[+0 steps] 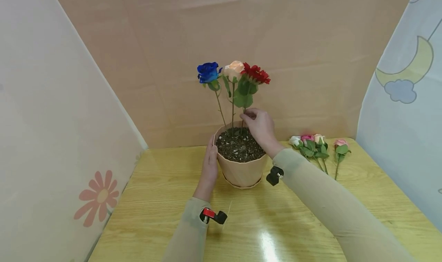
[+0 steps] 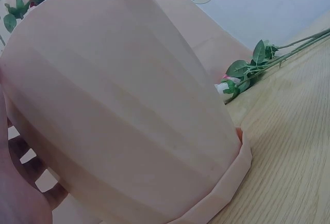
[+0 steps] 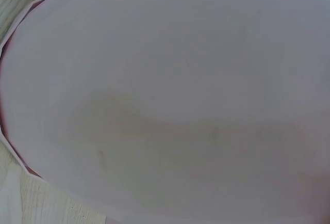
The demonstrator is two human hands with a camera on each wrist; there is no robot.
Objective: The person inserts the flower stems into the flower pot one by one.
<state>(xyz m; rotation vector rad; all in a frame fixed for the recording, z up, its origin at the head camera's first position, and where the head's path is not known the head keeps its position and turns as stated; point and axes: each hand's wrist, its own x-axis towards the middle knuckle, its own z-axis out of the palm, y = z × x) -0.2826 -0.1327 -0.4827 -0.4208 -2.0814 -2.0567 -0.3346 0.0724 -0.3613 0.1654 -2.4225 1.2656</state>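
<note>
A beige flower pot (image 1: 241,172) filled with dark soil (image 1: 238,149) stands on a saucer. My left hand (image 1: 209,163) lies along the pot's left side, its fingers spread against the wall in the left wrist view. Above the soil, my right hand (image 1: 259,126) pinches the lower stem of a red daisy-like flower (image 1: 256,74). The stem's foot is at the soil, partly behind the fingers. Also upright in the pot are a blue rose (image 1: 208,73) at the left and a cream-pink rose (image 1: 234,70) in the middle. The pot wall (image 3: 170,79) fills the right wrist view.
On the table (image 1: 165,200), right of the pot, several cut roses (image 1: 310,145) lie in a bunch, white, pink and cream. A single pink rose (image 1: 341,149) lies beside them. Cloth walls (image 1: 165,62) enclose the back and both sides.
</note>
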